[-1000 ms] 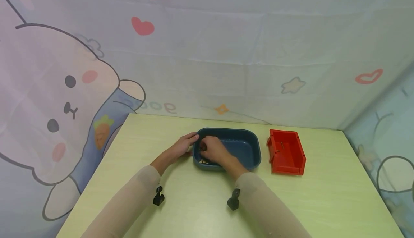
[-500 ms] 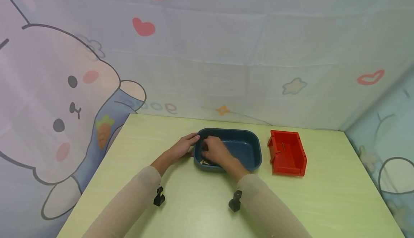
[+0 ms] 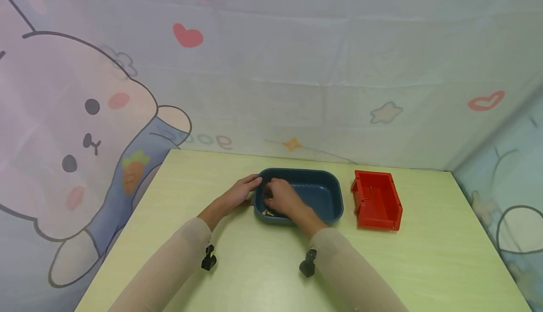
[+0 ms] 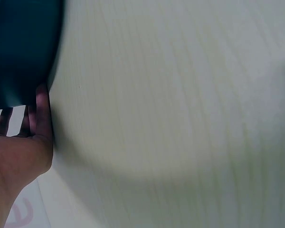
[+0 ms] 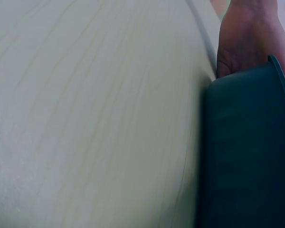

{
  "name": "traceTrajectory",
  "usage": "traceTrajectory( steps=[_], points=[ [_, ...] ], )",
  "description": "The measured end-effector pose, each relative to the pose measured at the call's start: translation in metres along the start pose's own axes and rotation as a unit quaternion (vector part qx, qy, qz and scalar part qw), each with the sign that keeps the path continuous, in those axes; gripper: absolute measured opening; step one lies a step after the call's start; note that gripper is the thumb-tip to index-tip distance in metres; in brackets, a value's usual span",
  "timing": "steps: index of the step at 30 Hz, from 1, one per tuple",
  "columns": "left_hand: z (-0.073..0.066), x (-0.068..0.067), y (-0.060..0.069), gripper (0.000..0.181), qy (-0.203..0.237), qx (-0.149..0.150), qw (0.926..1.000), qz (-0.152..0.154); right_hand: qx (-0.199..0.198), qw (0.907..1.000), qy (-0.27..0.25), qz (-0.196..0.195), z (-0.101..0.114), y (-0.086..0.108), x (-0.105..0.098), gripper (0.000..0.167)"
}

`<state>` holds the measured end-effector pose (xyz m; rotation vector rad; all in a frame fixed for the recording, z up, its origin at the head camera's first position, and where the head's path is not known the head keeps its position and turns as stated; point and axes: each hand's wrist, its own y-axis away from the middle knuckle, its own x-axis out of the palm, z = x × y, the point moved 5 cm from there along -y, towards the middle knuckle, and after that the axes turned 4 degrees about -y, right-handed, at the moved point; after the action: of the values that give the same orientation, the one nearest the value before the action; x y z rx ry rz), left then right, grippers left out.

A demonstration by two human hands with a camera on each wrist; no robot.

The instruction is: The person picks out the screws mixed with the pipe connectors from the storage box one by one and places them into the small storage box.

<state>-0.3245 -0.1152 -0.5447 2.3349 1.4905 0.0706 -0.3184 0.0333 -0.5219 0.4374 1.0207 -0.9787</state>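
A dark blue plastic basin (image 3: pixel 316 198) stands on the table. My left hand (image 3: pixel 237 193) rests against the basin's left end, the upper fingers at its rim; in the left wrist view the fingers (image 4: pixel 42 111) reach straight to the basin's outer wall. My right hand (image 3: pixel 282 196) is down inside the basin at its left end, fingers bent toward the bottom. Whether those fingers pinch anything is hidden. Below them lie several small pale and dark pieces (image 3: pixel 267 212), too small to make out. The right wrist view shows only the basin's outer wall and the left hand.
To the right of the basin stands a red open-front bin (image 3: pixel 377 201) with a few small screw-like pieces (image 3: pixel 372 191) in it. A pale wood-grain table (image 3: pixel 263 274) carries everything. Behind hangs a printed cloth (image 3: pixel 297 57).
Both hands stay in place at the basin. The right fingers shift slightly inside it. Basin and red bin have not moved.
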Motion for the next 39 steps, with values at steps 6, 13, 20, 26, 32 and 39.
traceTrajectory(
  steps=[6, 13, 20, 26, 32, 39],
  points=[
    [0.001, 0.0, -0.001, 0.064, 0.004, 0.002, 1.0, 0.003, 0.005, 1.0, -0.003, -0.004, -0.001, 0.0, -0.001, 0.018],
    [0.0, 0.001, -0.001, 0.062, 0.001, 0.007, 1.0, 0.006, 0.003, 1.0, -0.009, 0.001, -0.003, 0.0, -0.001, 0.017],
    [0.003, -0.001, 0.0, 0.063, 0.002, 0.002, 1.0, 0.005, -0.044, 0.9988, -0.018, -0.01, -0.003, 0.004, -0.007, 0.017],
    [0.003, -0.003, 0.0, 0.064, 0.002, 0.002, 1.0, 0.005, -0.072, 0.9953, -0.063, -0.015, -0.003, 0.012, -0.021, 0.021],
    [0.004, -0.002, -0.001, 0.065, 0.002, -0.001, 1.0, 0.003, -0.08, 0.9942, -0.071, -0.013, -0.004, 0.022, -0.036, 0.024],
    [0.001, 0.0, 0.0, 0.065, -0.001, 0.001, 1.0, 0.002, -0.065, 0.9936, -0.085, -0.036, -0.015, 0.035, -0.052, 0.025]
  ],
)
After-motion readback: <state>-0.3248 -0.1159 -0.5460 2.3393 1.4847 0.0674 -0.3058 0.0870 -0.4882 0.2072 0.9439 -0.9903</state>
